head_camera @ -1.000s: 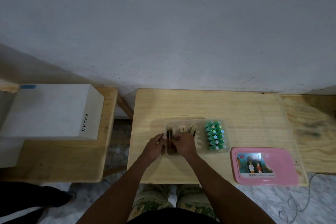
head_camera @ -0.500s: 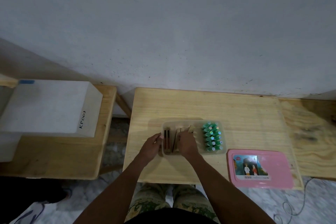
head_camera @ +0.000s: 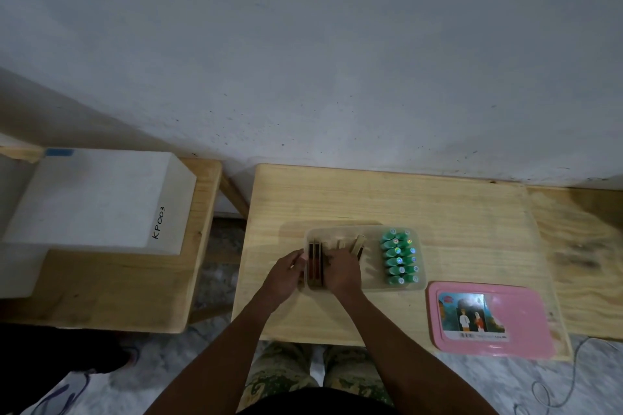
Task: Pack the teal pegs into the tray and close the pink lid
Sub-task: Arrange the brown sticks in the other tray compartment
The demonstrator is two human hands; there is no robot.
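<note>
A clear plastic tray [head_camera: 419, 285] sits on the wooden table [head_camera: 438, 205]. Several teal pegs [head_camera: 399, 258] stand packed in rows at its right end. Flat wooden and dark pieces [head_camera: 315, 264] stand on edge at its left end. My left hand [head_camera: 285, 274] rests against the tray's left wall. My right hand [head_camera: 340, 271] is inside the tray, fingers pressed on the upright pieces beside the dark ones. The pink lid [head_camera: 490, 322] lies flat on the table to the right of the tray, picture sticker up.
A white box [head_camera: 101, 202] marked KP003 stands on a lower wooden bench [head_camera: 111, 293] at left. Another wooden surface [head_camera: 586, 246] adjoins the table on the right. A grey wall runs behind. A cable [head_camera: 553, 387] lies on the floor at bottom right.
Both hands have stayed at the tray's left end, shifting the upright pieces slightly. The view has drifted a little; the pegs and lid have not moved.
</note>
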